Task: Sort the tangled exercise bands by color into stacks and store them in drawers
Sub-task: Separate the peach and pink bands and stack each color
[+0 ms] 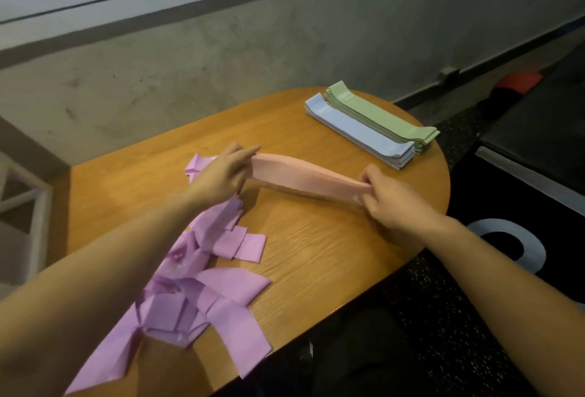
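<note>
A salmon-pink band (304,175) is stretched flat just above the wooden table (316,257). My left hand (221,175) pinches its left end and my right hand (389,200) grips its right end. A tangle of purple bands (202,289) sprawls over the table's near left part, partly under my left forearm. At the far right of the table lie two neat stacks side by side: light blue bands (361,132) in front and green bands (380,114) behind them.
A concrete wall (221,48) rises right behind the table. A white frame (28,206) stands at the left. Dark floor, a black box (538,149) and a white ring-shaped object (512,244) lie to the right of the table's rounded end.
</note>
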